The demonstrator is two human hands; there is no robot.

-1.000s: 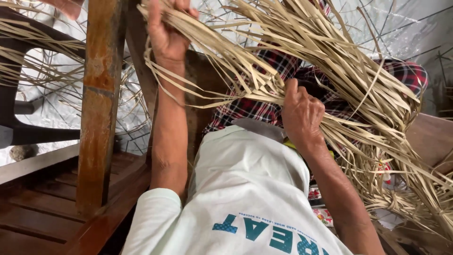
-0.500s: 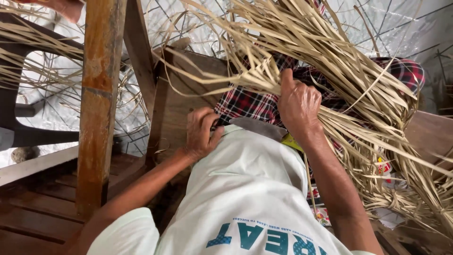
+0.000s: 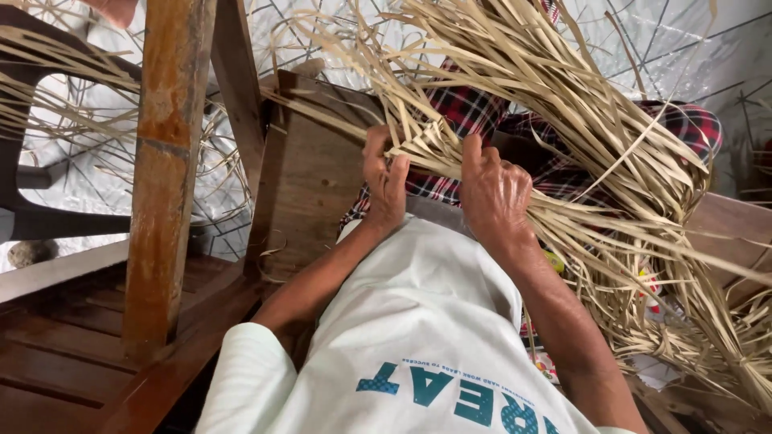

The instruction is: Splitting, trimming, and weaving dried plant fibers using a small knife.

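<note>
Both sets of fingers are curled tight around the dry leaf strips (image 3: 563, 120) — the left hand (image 3: 384, 181) pinches a few thin ones, the right hand (image 3: 494, 193) grips the thick bunch just beside it. The strips lie across the checked cloth (image 3: 474, 108) on the lap, near a wooden post (image 3: 165, 161). It looks like sorting; next the pinched strips likely need a gentle, straight pull free

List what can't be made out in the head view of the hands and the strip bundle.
- Left hand: fingertips buried among the dried leaf strips; grip unclear.
- Right hand: palm side hidden by its own back and the strips.
- Strip ends: cut off by the top and right edges.
- Small colourful items under the strips: mostly covered, kind unclear.
- Wooden post: top cut off by the frame.
</note>
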